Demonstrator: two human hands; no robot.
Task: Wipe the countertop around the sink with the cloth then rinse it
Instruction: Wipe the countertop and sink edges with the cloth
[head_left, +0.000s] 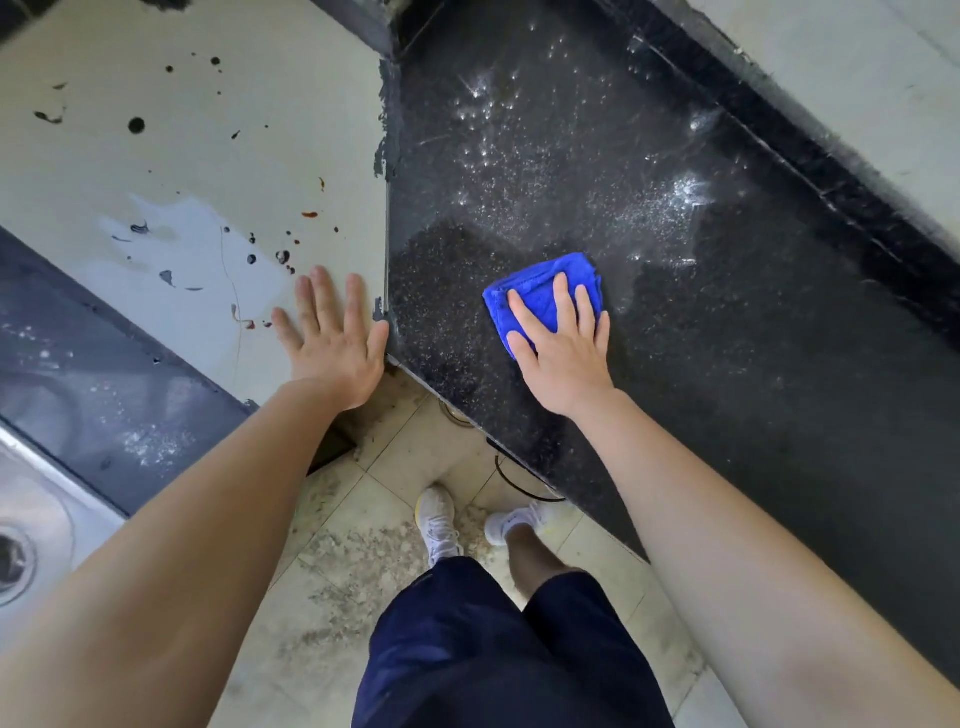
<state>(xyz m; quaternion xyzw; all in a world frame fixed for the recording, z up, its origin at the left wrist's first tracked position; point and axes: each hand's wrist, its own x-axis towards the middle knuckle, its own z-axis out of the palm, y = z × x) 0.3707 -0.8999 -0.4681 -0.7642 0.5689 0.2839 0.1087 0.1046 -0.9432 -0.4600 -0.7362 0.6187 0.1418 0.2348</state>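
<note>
A folded blue cloth (535, 280) lies on the black speckled countertop (701, 312), near its front corner. My right hand (563, 348) presses flat on the cloth with straight, spread fingers and covers its near half. My left hand (332, 338) rests flat and open on the pale countertop section (182, 156) just left of the seam, holding nothing. A steel sink (26, 540) with its drain shows at the far left edge.
The pale section carries dark and reddish spots and a wet patch (171, 244). Pale streaks and specks cover the black counter beyond the cloth. A dark backsplash strip (831, 171) runs along the back. Below are tiled floor and my white shoes (441, 525).
</note>
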